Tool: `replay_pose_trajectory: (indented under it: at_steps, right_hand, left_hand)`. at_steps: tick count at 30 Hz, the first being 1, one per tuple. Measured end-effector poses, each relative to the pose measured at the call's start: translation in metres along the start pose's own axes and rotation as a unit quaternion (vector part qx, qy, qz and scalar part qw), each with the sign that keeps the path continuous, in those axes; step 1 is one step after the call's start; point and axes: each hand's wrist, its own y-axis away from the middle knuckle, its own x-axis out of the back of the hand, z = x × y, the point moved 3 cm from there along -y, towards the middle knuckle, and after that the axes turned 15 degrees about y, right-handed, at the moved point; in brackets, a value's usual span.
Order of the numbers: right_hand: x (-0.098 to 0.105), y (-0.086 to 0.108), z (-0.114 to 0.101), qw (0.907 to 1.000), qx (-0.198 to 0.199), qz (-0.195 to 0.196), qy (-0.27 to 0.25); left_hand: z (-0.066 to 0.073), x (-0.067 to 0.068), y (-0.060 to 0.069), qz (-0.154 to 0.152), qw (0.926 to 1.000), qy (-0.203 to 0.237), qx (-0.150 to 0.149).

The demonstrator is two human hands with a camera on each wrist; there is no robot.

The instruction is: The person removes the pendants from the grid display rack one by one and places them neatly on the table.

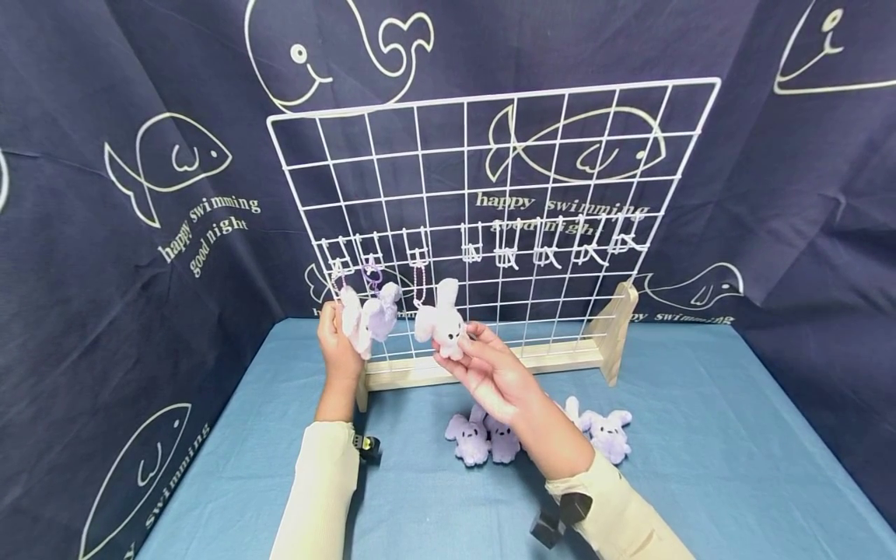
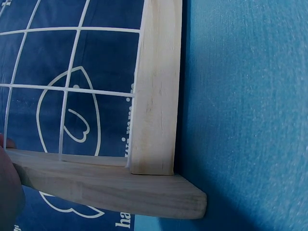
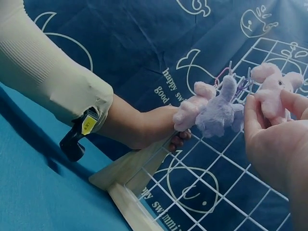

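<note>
A pale pink plush bunny keychain (image 1: 441, 317) hangs by a pink bead chain (image 1: 419, 284) from a hook on the white wire grid (image 1: 465, 146). My right hand (image 1: 495, 377) pinches its body between thumb and fingers. To its left, a pink plush (image 1: 355, 325) and a lilac plush (image 1: 383, 313) hang on neighbouring hooks. Behind them, my left hand (image 1: 337, 342) grips the wooden side support (image 2: 110, 190) of the grid stand; its curled fingers (image 3: 180, 139) show in the right wrist view. Only a sliver of that hand appears in the left wrist view.
Several lilac plush keychains (image 1: 469, 440) lie on the blue tablecloth (image 1: 413, 498), partly behind my right forearm. More white hooks (image 1: 546, 253) line the grid to the right. The right wooden foot (image 1: 617, 334) stands on the table. A dark printed curtain (image 1: 196, 311) surrounds the table.
</note>
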Motion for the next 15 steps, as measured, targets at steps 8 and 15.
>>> replay_pose_trajectory:
  at_steps: [8,15]
  right_hand:
    - [-0.0066,0.005,-0.005,0.9985,0.03,-0.046,0.004]
    - [-0.0092,0.0077,-0.0072,0.9969,0.038,-0.068,0.008]
  left_hand:
    - [-0.0006,0.0001,0.0001,0.0,1.0,-0.004,-0.004]
    - [0.0001,-0.0004,0.0005,0.002,0.9999,-0.013,-0.005]
